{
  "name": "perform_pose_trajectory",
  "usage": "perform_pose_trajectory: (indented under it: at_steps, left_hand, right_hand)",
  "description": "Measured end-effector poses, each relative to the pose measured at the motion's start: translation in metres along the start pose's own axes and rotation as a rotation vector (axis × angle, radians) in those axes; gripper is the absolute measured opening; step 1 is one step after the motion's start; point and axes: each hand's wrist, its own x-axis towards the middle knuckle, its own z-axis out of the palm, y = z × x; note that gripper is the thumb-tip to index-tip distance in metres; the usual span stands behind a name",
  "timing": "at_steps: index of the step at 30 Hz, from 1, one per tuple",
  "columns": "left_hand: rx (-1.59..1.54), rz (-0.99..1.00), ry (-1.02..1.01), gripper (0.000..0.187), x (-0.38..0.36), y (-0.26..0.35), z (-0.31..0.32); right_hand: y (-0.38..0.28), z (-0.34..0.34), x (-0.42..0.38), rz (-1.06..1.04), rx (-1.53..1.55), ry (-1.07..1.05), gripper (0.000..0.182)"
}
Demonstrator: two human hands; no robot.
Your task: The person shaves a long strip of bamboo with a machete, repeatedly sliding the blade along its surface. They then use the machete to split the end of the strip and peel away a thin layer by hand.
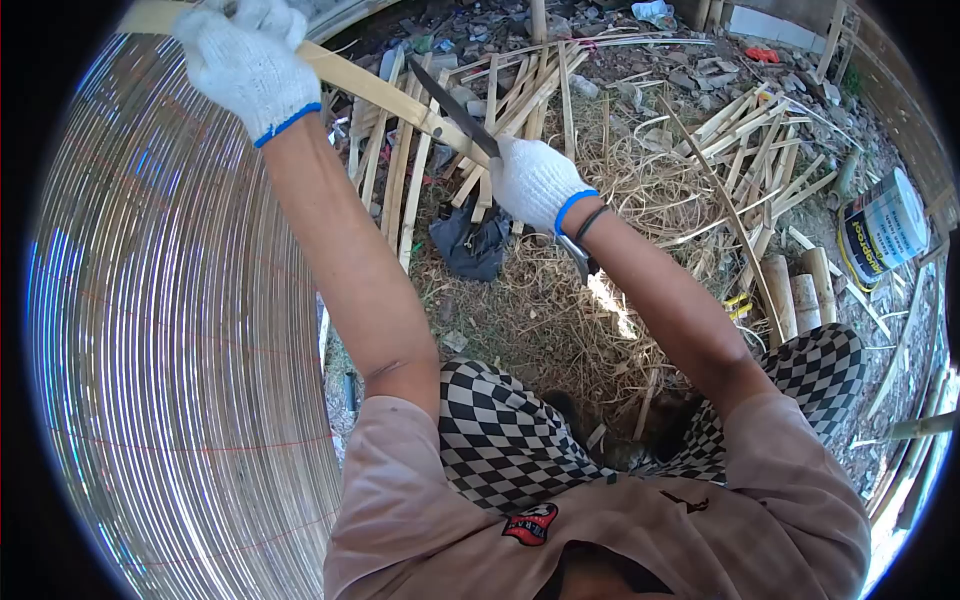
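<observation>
A long pale bamboo strip point(375, 90) runs from the upper left down to the upper middle. My left hand point(250, 70), in a white glove with a blue cuff, is closed around its upper part. My right hand point(540, 185), gloved the same way, is closed at the strip's lower end. From that hand a dark blade point(450, 105) points up and left, crossing the strip near this end. The knife's handle is mostly hidden in my right glove. A metal-coloured piece shows under my right wrist.
A slatted bamboo screen point(200, 330) fills the left side. Split sticks point(400, 180) and curled shavings point(650, 190) lie on the ground ahead. Short bamboo logs point(805, 300) and a labelled bucket point(885, 230) stand at the right. A dark plastic bag point(470, 243) lies below the blade.
</observation>
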Motion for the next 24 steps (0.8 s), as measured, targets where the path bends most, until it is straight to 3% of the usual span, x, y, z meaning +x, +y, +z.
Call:
perform_pose_trajectory:
  at_steps: [3,4,6,7,10,12,13,14,16,19,20,24]
  left_hand:
    - [0.069,0.030,-0.007,0.035,-0.012,0.002,0.018]
    - [-0.168,-0.126,-0.281,0.037,0.020,-0.009,-0.021]
    - [0.052,-0.030,-0.075,0.035,-0.001,0.001,0.005]
    - [0.156,0.017,0.025,0.034,-0.010,0.006,0.016]
    - [0.064,-0.031,-0.085,0.033,-0.006,0.009,0.015]
    - [0.202,0.052,-0.054,0.034,-0.009,0.009,0.012]
    - [0.268,0.110,-0.052,0.034,-0.005,0.011,0.014]
    - [0.088,0.049,-0.064,0.038,-0.006,0.015,0.016]
    - [0.251,0.076,0.008,0.042,-0.008,0.017,0.009]
    - [0.327,0.118,0.065,0.051,-0.008,0.015,-0.009]
    - [0.355,0.147,0.118,0.052,-0.013,0.016,0.001]
    - [0.412,0.146,0.115,0.052,-0.010,0.014,-0.013]
  right_hand:
    - [-0.016,-0.004,-0.017,0.112,0.029,0.042,0.028]
    - [-0.012,0.004,-0.020,0.186,0.062,-0.004,0.030]
    - [0.054,0.063,0.001,0.079,-0.128,-0.202,0.032]
    - [0.057,0.057,-0.003,0.138,-0.066,-0.216,0.034]
    - [0.038,0.040,-0.022,0.241,0.056,-0.072,0.032]
    - [0.014,0.027,-0.035,0.259,0.129,-0.012,0.029]
    - [0.022,0.040,-0.035,0.272,0.127,-0.009,0.029]
    - [0.038,0.061,-0.031,0.282,0.128,-0.004,0.029]
    - [0.068,0.092,-0.018,0.323,0.164,-0.065,0.029]
    - [0.053,0.073,-0.014,0.212,0.063,-0.114,0.030]
    - [0.043,0.069,-0.021,0.183,0.074,-0.008,0.029]
    - [0.074,0.114,-0.024,0.333,0.091,-0.019,0.028]
